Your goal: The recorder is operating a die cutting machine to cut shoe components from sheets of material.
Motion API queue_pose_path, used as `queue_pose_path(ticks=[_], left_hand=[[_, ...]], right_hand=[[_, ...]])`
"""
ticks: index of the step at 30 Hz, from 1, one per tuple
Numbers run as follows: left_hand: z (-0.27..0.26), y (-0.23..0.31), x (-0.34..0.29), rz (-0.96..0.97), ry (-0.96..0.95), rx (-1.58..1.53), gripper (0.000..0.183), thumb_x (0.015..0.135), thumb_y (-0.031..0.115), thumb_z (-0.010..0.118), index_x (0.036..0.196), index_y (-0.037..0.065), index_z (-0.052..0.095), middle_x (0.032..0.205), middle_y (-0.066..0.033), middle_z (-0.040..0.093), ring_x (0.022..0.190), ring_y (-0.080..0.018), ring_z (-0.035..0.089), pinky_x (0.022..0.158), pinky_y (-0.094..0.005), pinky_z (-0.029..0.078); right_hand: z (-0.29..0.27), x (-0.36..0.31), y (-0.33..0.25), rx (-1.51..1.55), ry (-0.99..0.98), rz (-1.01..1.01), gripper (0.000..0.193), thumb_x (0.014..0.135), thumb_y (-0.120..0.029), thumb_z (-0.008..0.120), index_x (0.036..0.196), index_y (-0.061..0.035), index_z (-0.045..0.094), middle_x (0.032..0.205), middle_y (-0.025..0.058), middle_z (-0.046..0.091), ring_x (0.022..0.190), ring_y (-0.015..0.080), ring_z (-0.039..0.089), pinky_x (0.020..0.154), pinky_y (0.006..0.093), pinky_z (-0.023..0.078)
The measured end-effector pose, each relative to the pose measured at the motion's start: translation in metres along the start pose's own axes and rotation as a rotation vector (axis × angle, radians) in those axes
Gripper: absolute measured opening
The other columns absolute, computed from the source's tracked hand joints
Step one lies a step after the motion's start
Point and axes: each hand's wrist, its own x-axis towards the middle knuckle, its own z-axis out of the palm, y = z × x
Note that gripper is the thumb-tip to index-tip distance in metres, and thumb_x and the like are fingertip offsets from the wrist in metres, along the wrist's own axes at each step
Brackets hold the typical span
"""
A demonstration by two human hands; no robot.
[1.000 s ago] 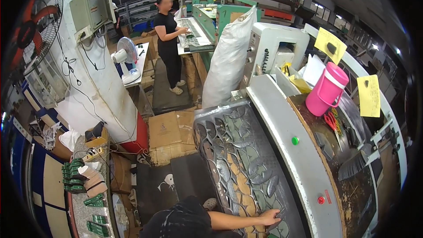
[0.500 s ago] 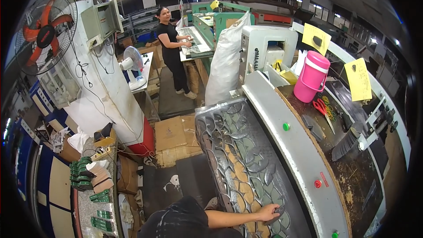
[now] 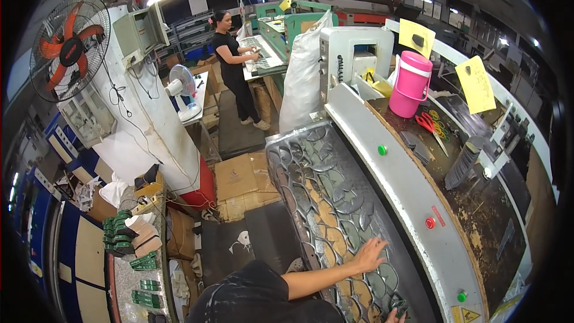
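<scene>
My left hand [image 3: 368, 255] lies flat with fingers spread on a dark sheet [image 3: 326, 185] cut full of leaf-shaped holes, which covers the bed of a cutting press. The bare forearm reaches to it from my dark-shirted body at the lower edge. Only the fingertips of my right hand [image 3: 394, 318] show at the bottom edge, against a small dark green cutting die [image 3: 399, 305] that rests on the sheet. I cannot tell its grip.
The press's grey front rail [image 3: 382, 173] carries green and red buttons. Behind it sit a pink jug [image 3: 410, 84], red scissors [image 3: 427, 124] and yellow tags. A white sack [image 3: 302, 78], cardboard boxes [image 3: 242, 176], a fan [image 3: 69, 48] and another person [image 3: 233, 66] at a far machine stand to the left.
The view has swung so the press sits more to the right. My left hand has slid a little farther along the cut sheet. The die and right fingertips have come into view.
</scene>
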Motion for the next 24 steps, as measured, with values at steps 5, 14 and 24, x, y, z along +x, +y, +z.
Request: queue_pose_path(ticks=[5, 14, 24], left_hand=[[0.030, 0.025, -0.027, 0.129, -0.260, -0.133, 0.059, 0.087, 0.013, 0.082, 0.140, 0.007, 0.057, 0.126, -0.0169, 0.056, 0.120, -0.0392, 0.056, 0.104, -0.0477, 0.048], [0.056, 0.056, -0.044, 0.233, -0.484, -0.206, 0.064, 0.087, 0.013, 0.082, 0.145, 0.006, 0.054, 0.133, -0.0191, 0.058, 0.131, -0.0406, 0.056, 0.114, -0.0485, 0.045], [0.106, 0.074, -0.074, 0.328, -0.670, -0.077, 0.096, 0.084, 0.019, 0.087, 0.162, 0.000, 0.035, 0.158, -0.0289, 0.050, 0.153, -0.0426, 0.043, 0.125, -0.0525, 0.035]], right_hand=[[-0.013, 0.007, -0.010, -0.037, -0.071, -0.208, 0.064, 0.088, -0.035, 0.090, 0.137, 0.0009, 0.071, 0.116, 0.0200, 0.079, 0.097, 0.0313, 0.072, 0.091, 0.0422, 0.056], [-0.003, 0.035, 0.033, -0.309, 0.101, -0.349, 0.056, 0.089, -0.003, 0.085, 0.140, -0.0006, 0.062, 0.122, 0.0155, 0.059, 0.118, 0.0390, 0.058, 0.096, 0.0537, 0.051], [-0.001, 0.047, 0.074, -0.188, 0.167, -0.569, 0.044, 0.083, -0.008, 0.088, 0.121, -0.0046, 0.065, 0.134, 0.0208, 0.066, 0.134, 0.0435, 0.055, 0.120, 0.0637, 0.033]])
